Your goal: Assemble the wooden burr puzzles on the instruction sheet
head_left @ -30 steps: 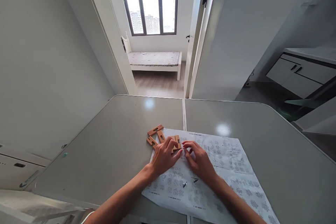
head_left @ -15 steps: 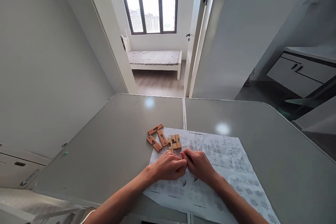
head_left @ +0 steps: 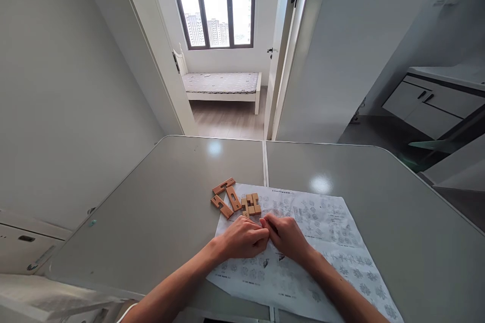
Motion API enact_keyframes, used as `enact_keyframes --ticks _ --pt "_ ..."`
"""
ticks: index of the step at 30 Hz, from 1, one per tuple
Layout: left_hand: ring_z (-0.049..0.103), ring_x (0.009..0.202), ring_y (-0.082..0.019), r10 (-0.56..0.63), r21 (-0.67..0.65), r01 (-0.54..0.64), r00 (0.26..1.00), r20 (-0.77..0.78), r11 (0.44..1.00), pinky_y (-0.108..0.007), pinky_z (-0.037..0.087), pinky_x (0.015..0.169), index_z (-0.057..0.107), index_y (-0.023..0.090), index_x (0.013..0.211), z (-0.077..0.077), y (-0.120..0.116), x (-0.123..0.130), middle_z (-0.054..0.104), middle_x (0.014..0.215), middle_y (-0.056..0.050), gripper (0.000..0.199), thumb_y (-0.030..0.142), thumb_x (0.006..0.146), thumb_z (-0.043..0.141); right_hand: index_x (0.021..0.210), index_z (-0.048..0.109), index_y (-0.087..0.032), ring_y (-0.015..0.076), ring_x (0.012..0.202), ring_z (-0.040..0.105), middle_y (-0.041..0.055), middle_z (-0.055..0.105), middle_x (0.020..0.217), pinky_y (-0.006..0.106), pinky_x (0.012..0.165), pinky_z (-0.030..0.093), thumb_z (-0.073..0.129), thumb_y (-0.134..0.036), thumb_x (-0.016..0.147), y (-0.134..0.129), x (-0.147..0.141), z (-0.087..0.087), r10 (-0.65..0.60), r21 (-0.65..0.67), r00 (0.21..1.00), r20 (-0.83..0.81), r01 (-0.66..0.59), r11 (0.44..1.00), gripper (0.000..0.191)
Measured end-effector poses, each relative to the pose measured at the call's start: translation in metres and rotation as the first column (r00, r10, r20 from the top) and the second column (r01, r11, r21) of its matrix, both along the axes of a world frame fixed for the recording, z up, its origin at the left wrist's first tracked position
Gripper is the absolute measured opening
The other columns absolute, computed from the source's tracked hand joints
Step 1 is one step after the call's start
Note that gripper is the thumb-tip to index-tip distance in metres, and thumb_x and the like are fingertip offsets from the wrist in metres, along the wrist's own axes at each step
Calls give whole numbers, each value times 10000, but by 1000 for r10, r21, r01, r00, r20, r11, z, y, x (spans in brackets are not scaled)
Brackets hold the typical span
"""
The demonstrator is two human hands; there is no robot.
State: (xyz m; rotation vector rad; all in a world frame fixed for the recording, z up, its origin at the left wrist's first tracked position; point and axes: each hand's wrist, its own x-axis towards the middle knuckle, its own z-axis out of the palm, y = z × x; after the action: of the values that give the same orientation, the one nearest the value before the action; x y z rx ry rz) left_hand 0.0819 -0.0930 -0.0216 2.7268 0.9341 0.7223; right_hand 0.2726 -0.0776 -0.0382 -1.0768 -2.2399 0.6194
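My left hand [head_left: 246,238] and my right hand [head_left: 285,234] meet over a large printed paper sheet [head_left: 314,242], knuckles up and fingers curled. Whatever lies between the fingertips is hidden. Just beyond the left hand sits a small cluster of light wooden puzzle pieces [head_left: 257,209], fitted or pushed close together. To its left lie three reddish-brown notched wooden pieces: a far one [head_left: 219,189], a slotted middle one [head_left: 237,205] and a near one [head_left: 226,212]. Neither hand visibly touches these three.
The grey table [head_left: 170,197] has a seam [head_left: 265,161] running down its middle. Small line drawings cover the sheet, which hangs toward the near edge. Past the table are an open doorway, a bed [head_left: 222,83] and a window; a white cabinet [head_left: 428,106] stands at the right.
The view has shifted very slightly. Both hands stay together in nearly the same pose, and the wooden pieces lie as before.
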Motion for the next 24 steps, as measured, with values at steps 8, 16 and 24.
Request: enact_keyframes --ticks 8,16,24 --pt "322 453 -99 -28 89 25 999 24 996 -251 301 489 412 210 581 -5 3 0 439 489 63 311 78 859 457 740 517 -228 127 465 489 -26 588 572 242 546 304 393 -339 1067 1 0 -1 -4 11 1000 -16 5 1000 367" --pt "321 455 -100 -26 107 23 999 19 994 -253 301 492 410 211 579 -7 4 0 431 489 66 311 83 857 466 743 512 -227 127 476 489 -20 608 594 237 550 317 390 -338 1071 1 0 1 1 1 1000 -24 -1 1000 366" --pt "318 454 -94 -25 107 24 1000 2 994 -239 300 500 415 206 586 -6 4 0 456 491 60 305 86 864 452 723 485 -230 122 458 464 -32 574 561 237 536 296 397 -324 1063 0 0 1 -3 14 1000 -23 3 1000 364"
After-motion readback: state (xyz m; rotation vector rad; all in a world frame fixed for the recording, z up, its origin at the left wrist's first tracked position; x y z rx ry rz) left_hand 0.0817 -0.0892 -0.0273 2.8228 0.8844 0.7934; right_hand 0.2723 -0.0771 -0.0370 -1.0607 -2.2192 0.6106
